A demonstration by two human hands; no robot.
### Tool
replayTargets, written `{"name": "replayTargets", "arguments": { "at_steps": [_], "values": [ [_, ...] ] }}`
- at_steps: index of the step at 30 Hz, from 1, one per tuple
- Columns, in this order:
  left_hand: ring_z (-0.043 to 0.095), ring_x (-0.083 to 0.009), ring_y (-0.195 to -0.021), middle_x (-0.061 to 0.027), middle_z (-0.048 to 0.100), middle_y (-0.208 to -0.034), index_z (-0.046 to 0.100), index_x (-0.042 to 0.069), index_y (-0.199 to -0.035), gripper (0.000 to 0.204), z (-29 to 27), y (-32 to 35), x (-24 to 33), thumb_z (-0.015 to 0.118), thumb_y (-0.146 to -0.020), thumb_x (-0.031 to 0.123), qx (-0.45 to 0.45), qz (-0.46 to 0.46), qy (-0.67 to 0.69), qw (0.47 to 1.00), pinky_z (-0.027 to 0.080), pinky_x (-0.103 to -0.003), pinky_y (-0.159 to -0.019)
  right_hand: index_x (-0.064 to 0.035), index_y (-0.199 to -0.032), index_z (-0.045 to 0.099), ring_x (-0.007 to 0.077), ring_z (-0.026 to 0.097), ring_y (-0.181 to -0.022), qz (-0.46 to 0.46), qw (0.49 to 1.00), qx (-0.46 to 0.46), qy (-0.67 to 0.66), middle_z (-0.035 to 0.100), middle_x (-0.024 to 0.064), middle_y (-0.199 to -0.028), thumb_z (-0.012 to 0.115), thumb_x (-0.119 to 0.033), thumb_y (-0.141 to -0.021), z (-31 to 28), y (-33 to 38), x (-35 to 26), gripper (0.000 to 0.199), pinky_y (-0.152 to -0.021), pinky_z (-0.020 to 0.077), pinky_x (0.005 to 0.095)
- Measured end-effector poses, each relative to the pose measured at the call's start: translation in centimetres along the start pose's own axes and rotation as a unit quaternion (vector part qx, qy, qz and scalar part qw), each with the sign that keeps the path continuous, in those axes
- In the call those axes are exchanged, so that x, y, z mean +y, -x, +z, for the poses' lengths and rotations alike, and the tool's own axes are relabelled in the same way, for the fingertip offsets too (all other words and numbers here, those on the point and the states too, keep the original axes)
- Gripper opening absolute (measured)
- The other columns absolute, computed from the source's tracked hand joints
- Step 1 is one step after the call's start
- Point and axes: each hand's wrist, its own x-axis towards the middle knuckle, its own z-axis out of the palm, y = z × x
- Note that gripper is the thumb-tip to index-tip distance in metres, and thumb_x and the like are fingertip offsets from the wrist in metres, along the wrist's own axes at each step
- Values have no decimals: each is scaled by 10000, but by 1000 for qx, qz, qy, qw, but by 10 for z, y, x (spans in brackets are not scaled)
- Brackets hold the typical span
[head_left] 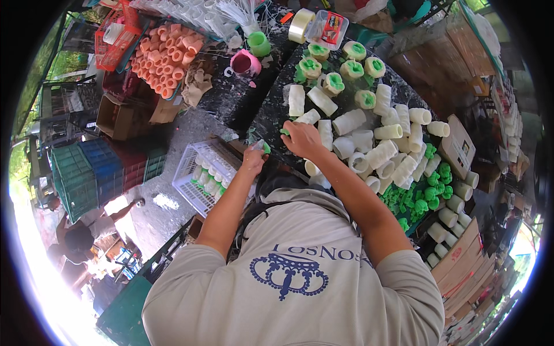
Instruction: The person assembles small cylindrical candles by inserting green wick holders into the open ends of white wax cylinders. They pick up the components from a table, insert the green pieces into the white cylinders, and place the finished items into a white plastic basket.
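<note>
At the near edge of the black table (271, 124), my left hand (253, 160) is closed round a small pale piece with a green end (265, 148). Just to its right, my right hand (304, 140) pinches a small green piece (284, 132). Pale, ridged hollow cylinders (349, 121) lie in a heap beyond and right of that hand. Farther off stand several cream cylinders with green tops (352, 70). Green leaf-like pieces (404, 200) and rounded green pieces (434, 190) are piled at the right. My fingers partly hide both held pieces.
A white plastic crate (180, 176) with white-and-green pieces stands left of my left forearm. Orange hollow pieces (167, 55), a pink cup (244, 62), a green cup (258, 44) and a tape roll (301, 26) are at the back. Another person (81, 236) is at far left.
</note>
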Motion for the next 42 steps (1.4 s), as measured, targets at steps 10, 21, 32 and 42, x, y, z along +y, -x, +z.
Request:
{"name": "replayTargets", "arguments": {
  "at_steps": [10, 21, 32, 42],
  "values": [
    [618, -222, -864, -112, 637, -982, 626, 18, -1135, 390, 12, -26, -1, 728, -834, 244, 59, 6, -191, 980, 504, -364, -667, -154, -1051, 727, 250, 645, -1119, -37, 948, -104, 299, 698, 58, -1082, 794, -343, -841, -18, 6, 33, 290, -944, 458, 424],
    [651, -420, -1206, -278, 684, -1254, 626, -33, -1268, 686, 33, 2, 11, 838, -754, 369, 149, 157, -460, 861, 506, -449, -1047, -132, -981, 750, 241, 704, -990, 104, 949, -102, 278, 751, 53, -978, 749, -473, -886, -61, 53, 69, 354, -949, 454, 449],
    [726, -254, -763, -121, 739, -807, 705, -13, -936, 260, 6, -6, 3, 698, -843, 230, 27, 140, -303, 942, 541, -379, -692, -96, -992, 769, 286, 737, -986, 214, 946, -54, 236, 779, 90, -984, 828, -527, -803, -8, -20, 57, 473, -987, 448, 495],
    [632, -96, -678, -43, 723, -918, 689, 34, -1085, 260, -26, -13, 15, 574, -973, 239, -63, -4, -55, 997, 469, -258, -552, -100, -1008, 786, 305, 723, -868, 274, 950, 134, -67, 760, 125, -890, 746, -282, -845, -5, -19, 78, 249, -825, 499, 404]
  ]
}}
